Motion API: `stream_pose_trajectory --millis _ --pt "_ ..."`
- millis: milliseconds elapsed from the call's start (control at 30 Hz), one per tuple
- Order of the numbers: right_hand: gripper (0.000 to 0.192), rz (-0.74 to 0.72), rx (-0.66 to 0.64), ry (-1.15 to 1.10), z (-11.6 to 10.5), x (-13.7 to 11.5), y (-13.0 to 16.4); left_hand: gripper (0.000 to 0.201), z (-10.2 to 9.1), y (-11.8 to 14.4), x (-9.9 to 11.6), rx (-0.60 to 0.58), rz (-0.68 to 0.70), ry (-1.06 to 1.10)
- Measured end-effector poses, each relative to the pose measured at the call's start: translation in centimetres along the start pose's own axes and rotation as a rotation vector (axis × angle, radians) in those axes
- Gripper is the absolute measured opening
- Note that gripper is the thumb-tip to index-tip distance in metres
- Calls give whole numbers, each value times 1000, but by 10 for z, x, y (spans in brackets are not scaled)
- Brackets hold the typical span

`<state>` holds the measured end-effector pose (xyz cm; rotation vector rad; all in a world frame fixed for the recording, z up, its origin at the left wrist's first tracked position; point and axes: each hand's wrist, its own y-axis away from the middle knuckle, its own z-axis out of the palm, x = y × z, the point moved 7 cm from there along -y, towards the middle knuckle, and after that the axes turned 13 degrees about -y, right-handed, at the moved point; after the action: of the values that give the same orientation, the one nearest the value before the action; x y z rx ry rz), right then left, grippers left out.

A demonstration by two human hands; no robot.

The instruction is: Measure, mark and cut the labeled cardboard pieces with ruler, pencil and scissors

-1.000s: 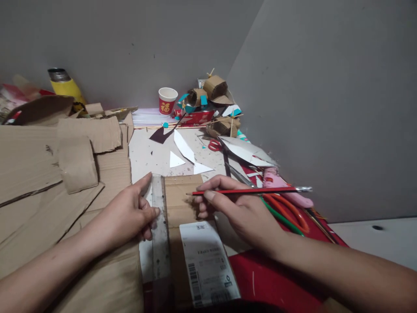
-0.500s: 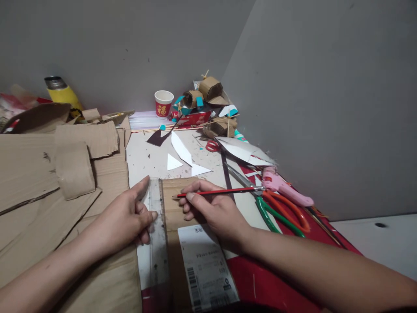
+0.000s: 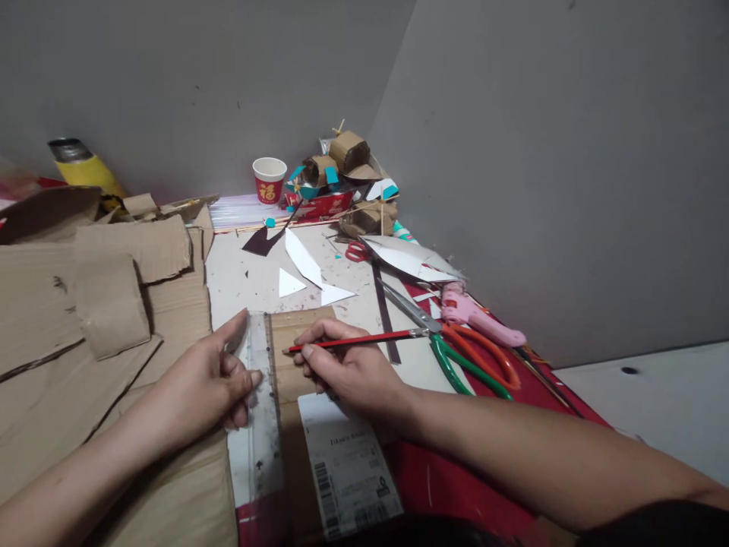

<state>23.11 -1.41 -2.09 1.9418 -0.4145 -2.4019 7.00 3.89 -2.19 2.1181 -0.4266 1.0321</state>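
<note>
My left hand (image 3: 219,372) presses a clear ruler (image 3: 265,425) against a piece of brown cardboard (image 3: 304,311). Its index finger points forward along the ruler's far end, the thumb lies on the ruler, and the other fingers are curled. A red pencil (image 3: 364,339) with a dark tip is pinched in my right hand (image 3: 347,365). It lies nearly level, the tip pointing left, a little right of the ruler's edge and over the cardboard. A white shipping label (image 3: 347,463) with barcodes covers the cardboard's near part.
Cardboard sheets (image 3: 39,296) pile up at left. Scissors (image 3: 447,338) with green and orange handles and a pink glue gun (image 3: 478,315) lie at right. White paper scraps (image 3: 301,258), a paper cup (image 3: 269,181), cardboard models (image 3: 348,152) and a yellow bottle (image 3: 88,171) stand farther back.
The view has turned slightly, so the scene sits farther left. The pencil tip has come a little closer to the ruler's edge. My left hand keeps its place on the ruler.
</note>
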Motion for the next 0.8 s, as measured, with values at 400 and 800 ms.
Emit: stream_pose_trajectory --millis 400,800 --pt "5 -226 -84 286 7 -10 1 88 2 1 3 -12 -9 20" --pt "9 -377 -140 499 12 -15 3 87 3 0 3 -8 -31 38"
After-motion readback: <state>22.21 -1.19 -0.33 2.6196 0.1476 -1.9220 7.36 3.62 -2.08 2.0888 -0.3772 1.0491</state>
